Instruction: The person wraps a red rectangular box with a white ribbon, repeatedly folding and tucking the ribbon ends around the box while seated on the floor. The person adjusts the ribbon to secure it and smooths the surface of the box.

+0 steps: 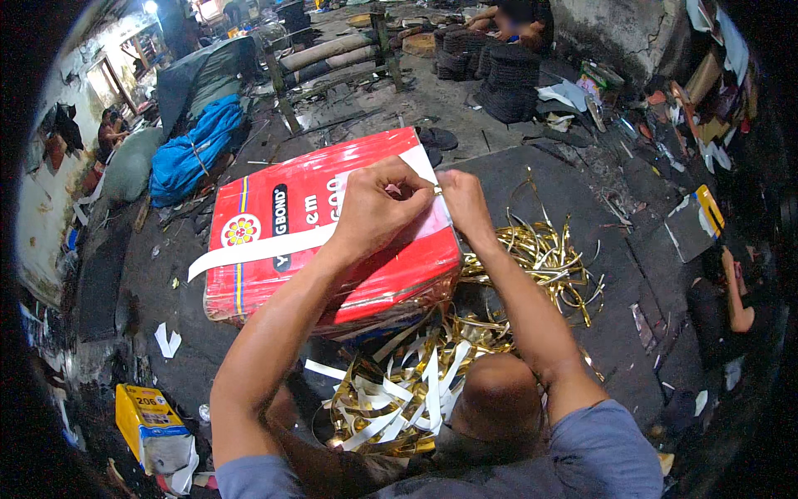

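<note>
A red carton (291,162) wrapped in clear film stands in front of me. Both my hands are over its right part, fingertips nearly meeting. My left hand (378,208) is closed in a pinch, and my right hand (464,201) is closed beside it at the carton's right edge. A tiny glint of gold strip (438,190) shows between their fingertips. A long white strip (266,252) lies across the carton and runs under my left hand; whether it joins the gold bit is hidden. White sheet material (426,166) lies beneath my hands.
Gold strips (540,262) lie in a tangle right of the carton; more gold and white strips (399,399) heap between my legs. A yellow box (150,416) stands lower left. Blue cloth (199,150), black stacks (507,83), sandals (439,138) and other people are farther off.
</note>
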A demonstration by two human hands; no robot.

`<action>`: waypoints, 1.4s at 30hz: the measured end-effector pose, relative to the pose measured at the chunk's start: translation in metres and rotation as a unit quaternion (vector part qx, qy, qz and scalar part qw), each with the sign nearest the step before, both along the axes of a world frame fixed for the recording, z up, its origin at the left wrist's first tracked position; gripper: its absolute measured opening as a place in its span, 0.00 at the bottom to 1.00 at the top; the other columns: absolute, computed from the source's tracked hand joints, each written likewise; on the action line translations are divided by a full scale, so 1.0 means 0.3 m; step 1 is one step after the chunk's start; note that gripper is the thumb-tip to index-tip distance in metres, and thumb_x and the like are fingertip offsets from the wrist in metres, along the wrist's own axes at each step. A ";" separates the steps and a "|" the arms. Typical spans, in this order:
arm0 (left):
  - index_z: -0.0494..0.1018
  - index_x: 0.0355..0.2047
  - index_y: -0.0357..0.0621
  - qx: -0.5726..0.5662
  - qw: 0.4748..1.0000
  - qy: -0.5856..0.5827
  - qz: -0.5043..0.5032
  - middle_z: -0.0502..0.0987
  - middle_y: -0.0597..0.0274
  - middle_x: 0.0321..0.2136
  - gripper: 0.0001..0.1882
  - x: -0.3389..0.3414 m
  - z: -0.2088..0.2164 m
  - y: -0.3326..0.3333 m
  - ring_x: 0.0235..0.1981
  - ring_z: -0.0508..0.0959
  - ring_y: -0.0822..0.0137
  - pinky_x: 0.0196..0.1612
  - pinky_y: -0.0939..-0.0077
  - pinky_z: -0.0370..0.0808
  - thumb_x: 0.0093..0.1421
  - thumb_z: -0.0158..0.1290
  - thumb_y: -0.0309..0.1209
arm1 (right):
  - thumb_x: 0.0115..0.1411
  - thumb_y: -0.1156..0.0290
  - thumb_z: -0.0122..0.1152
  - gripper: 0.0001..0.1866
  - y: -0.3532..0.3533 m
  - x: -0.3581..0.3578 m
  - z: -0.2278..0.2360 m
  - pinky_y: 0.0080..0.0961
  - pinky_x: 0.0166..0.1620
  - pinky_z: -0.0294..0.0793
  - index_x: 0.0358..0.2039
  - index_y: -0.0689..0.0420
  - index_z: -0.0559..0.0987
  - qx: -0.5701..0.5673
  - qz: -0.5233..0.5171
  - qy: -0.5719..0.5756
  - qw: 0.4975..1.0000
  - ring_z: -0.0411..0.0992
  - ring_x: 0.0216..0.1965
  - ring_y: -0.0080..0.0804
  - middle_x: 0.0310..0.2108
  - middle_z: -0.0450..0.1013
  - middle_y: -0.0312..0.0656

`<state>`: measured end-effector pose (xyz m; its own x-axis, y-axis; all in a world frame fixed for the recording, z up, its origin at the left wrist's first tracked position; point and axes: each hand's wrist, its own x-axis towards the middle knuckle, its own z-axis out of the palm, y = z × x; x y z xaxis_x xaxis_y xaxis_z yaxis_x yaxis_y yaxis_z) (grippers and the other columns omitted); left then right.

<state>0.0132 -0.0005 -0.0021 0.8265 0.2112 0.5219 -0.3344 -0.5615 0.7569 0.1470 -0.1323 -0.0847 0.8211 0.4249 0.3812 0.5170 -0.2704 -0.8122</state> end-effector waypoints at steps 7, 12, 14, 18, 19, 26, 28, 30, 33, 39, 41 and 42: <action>0.85 0.30 0.38 -0.035 0.999 0.029 -0.019 0.84 0.62 0.28 0.04 0.010 0.010 -0.001 0.30 0.82 0.72 0.36 0.75 0.78 0.56 0.65 0.26 | 0.67 0.67 0.55 0.16 -0.001 0.024 -0.288 0.50 0.39 0.71 0.32 0.70 0.80 0.072 0.012 0.082 0.994 0.75 0.36 0.67 0.32 0.74 0.68; 0.85 0.30 0.39 -0.033 0.999 0.039 -0.015 0.84 0.63 0.28 0.04 0.018 0.004 0.005 0.30 0.81 0.74 0.36 0.76 0.77 0.57 0.65 0.26 | 0.69 0.64 0.56 0.18 -0.004 0.027 -0.410 0.51 0.39 0.69 0.31 0.68 0.80 0.051 -0.014 0.093 0.994 0.74 0.34 0.66 0.30 0.75 0.65; 0.85 0.30 0.39 -0.050 0.997 0.048 -0.016 0.84 0.63 0.28 0.03 0.023 -0.005 0.009 0.30 0.81 0.74 0.36 0.77 0.77 0.57 0.65 0.26 | 0.69 0.62 0.57 0.19 -0.007 0.032 -0.443 0.51 0.38 0.69 0.31 0.68 0.79 0.033 -0.025 0.081 0.996 0.74 0.33 0.66 0.30 0.75 0.64; 0.85 0.30 0.39 -0.068 0.996 0.050 -0.023 0.84 0.63 0.28 0.03 0.026 -0.003 -0.001 0.30 0.80 0.75 0.36 0.77 0.77 0.57 0.65 0.26 | 0.70 0.61 0.57 0.20 -0.062 0.029 -0.604 0.51 0.38 0.69 0.31 0.68 0.79 0.004 -0.029 0.073 0.997 0.73 0.32 0.66 0.29 0.75 0.63; 0.85 0.30 0.39 -0.073 0.996 0.049 -0.025 0.84 0.63 0.28 0.03 0.029 -0.001 -0.002 0.30 0.80 0.75 0.35 0.77 0.77 0.57 0.66 0.26 | 0.70 0.61 0.56 0.21 -0.065 0.036 -0.645 0.52 0.38 0.68 0.31 0.68 0.79 -0.004 -0.030 0.076 0.997 0.73 0.32 0.66 0.29 0.74 0.64; 0.79 0.26 0.35 -0.050 0.998 0.026 -0.027 0.81 0.64 0.27 0.05 0.024 -0.003 0.001 0.27 0.78 0.78 0.31 0.80 0.76 0.60 0.63 0.20 | 0.63 0.67 0.56 0.15 -0.091 0.006 -0.782 0.56 0.41 0.74 0.28 0.67 0.81 -0.090 -0.068 0.053 0.992 0.77 0.34 0.63 0.31 0.77 0.62; 0.80 0.26 0.36 -0.023 0.999 0.019 -0.022 0.81 0.65 0.27 0.05 0.033 0.004 -0.010 0.27 0.78 0.78 0.31 0.80 0.76 0.60 0.63 0.20 | 0.60 0.68 0.57 0.13 -0.132 0.009 -0.857 0.55 0.41 0.76 0.29 0.65 0.82 -0.149 -0.092 0.003 0.985 0.78 0.35 0.62 0.31 0.78 0.60; 0.83 0.29 0.38 -0.033 0.999 0.026 -0.022 0.82 0.64 0.28 0.02 0.029 0.005 -0.012 0.30 0.80 0.76 0.34 0.78 0.77 0.58 0.65 0.24 | 0.59 0.68 0.58 0.11 -0.165 0.000 -0.930 0.54 0.42 0.78 0.30 0.63 0.84 -0.186 -0.105 -0.006 0.977 0.79 0.36 0.61 0.31 0.79 0.58; 0.85 0.30 0.40 -0.047 0.998 0.048 -0.010 0.83 0.64 0.29 0.03 0.016 -0.002 0.007 0.31 0.81 0.75 0.35 0.77 0.77 0.57 0.65 0.26 | 0.61 0.68 0.56 0.13 -0.173 -0.044 -0.964 0.53 0.44 0.79 0.32 0.64 0.85 -0.195 -0.122 0.073 0.971 0.79 0.37 0.62 0.33 0.80 0.60; 0.85 0.29 0.40 -0.048 0.998 0.043 -0.021 0.83 0.64 0.30 0.03 0.037 -0.001 -0.004 0.31 0.81 0.75 0.35 0.77 0.77 0.57 0.65 0.26 | 0.62 0.68 0.54 0.16 -0.236 -0.018 -1.073 0.57 0.46 0.79 0.35 0.68 0.84 -0.328 -0.079 0.083 0.938 0.79 0.40 0.68 0.37 0.80 0.68; 0.85 0.29 0.39 -0.077 0.995 0.063 -0.010 0.83 0.64 0.30 0.03 0.009 -0.006 0.006 0.31 0.81 0.75 0.35 0.77 0.77 0.57 0.65 0.25 | 0.61 0.67 0.58 0.15 -0.225 -0.070 -1.041 0.56 0.47 0.80 0.40 0.64 0.85 -0.269 -0.139 0.216 0.928 0.80 0.42 0.66 0.40 0.80 0.67; 0.85 0.29 0.39 -0.065 0.996 0.057 -0.010 0.83 0.64 0.30 0.03 0.013 0.004 -0.002 0.31 0.81 0.75 0.35 0.77 0.77 0.57 0.65 0.25 | 0.61 0.67 0.58 0.15 -0.266 -0.063 -1.067 0.56 0.47 0.80 0.40 0.64 0.86 -0.275 -0.135 0.198 0.931 0.80 0.43 0.65 0.40 0.80 0.67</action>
<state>0.0170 -0.0011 -0.0010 0.8834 0.2527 0.3948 -0.2536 -0.4507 0.8559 0.1281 -0.2120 -0.4050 0.9561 0.2247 -0.1884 0.0599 -0.7787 -0.6245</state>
